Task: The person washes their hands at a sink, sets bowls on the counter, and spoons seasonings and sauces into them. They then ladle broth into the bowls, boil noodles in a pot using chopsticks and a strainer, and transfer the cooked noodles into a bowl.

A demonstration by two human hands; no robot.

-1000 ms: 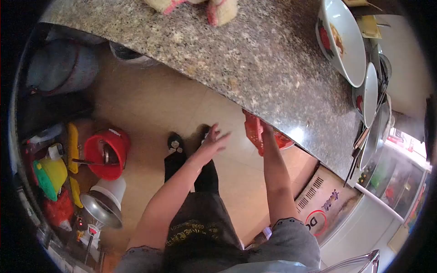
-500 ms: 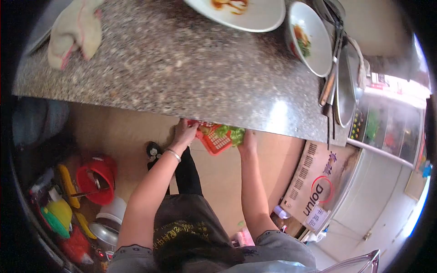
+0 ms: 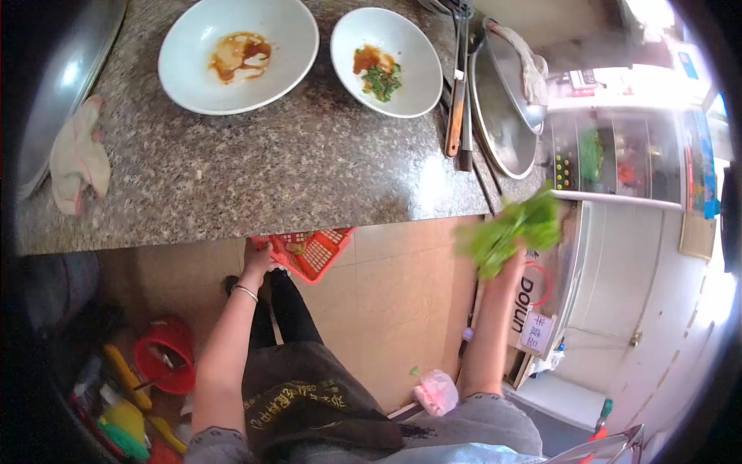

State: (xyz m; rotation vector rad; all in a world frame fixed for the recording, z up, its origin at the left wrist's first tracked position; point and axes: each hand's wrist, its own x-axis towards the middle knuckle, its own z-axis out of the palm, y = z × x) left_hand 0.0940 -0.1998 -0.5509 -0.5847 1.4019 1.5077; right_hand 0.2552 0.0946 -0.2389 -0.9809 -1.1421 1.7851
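My left hand (image 3: 261, 261) grips the near-left side of a red plastic basket (image 3: 323, 255), held just below the counter's front edge. Something pale lies inside it; the counter covers part of the basket. Out to the right, my right hand (image 3: 519, 259) is closed around a bunch of lettuce leaves (image 3: 514, 230), raised near the counter's right end and blurred by motion. The leaves hide most of its fingers. Two white bowls stand on the counter: a large one (image 3: 182, 58) with brown sauce, and a smaller one (image 3: 421, 58) with sauce and chopped greens.
The speckled stone counter (image 3: 309, 170) carries a cloth (image 3: 79, 158) at left. Wooden-handled utensils (image 3: 456, 116) lie beside a steaming metal pot (image 3: 506, 147) at right. Beyond is a glass-fronted display case (image 3: 618, 158). A red bucket (image 3: 166, 352) stands on the floor, lower left.
My right hand has lifted the lettuce out of the basket and carried it right, towards the pot. My left hand still holds the basket. The view has turned to the right.
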